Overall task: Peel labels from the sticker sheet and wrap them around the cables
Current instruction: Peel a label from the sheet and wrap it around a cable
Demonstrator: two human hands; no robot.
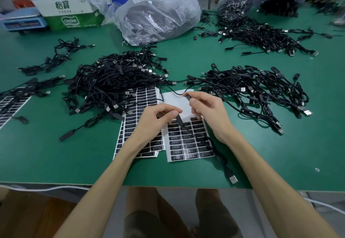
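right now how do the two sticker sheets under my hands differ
The left sheet shows black labels along its visible length; the right sheet is bare white on its far half, with labels only nearer you. The cable pile covers the left sheet's far corner; only single cables cross the right sheet. Both lie on the table and carry the same black labels.

Centre frame, my left grip (156, 121) pinches a black cable (211, 144) over the sticker sheet (183, 150); my right grip (209, 112) pinches a second cable end (187, 96) just above. Beyond, cable piles (115, 81) crowd the green counter (56, 153).
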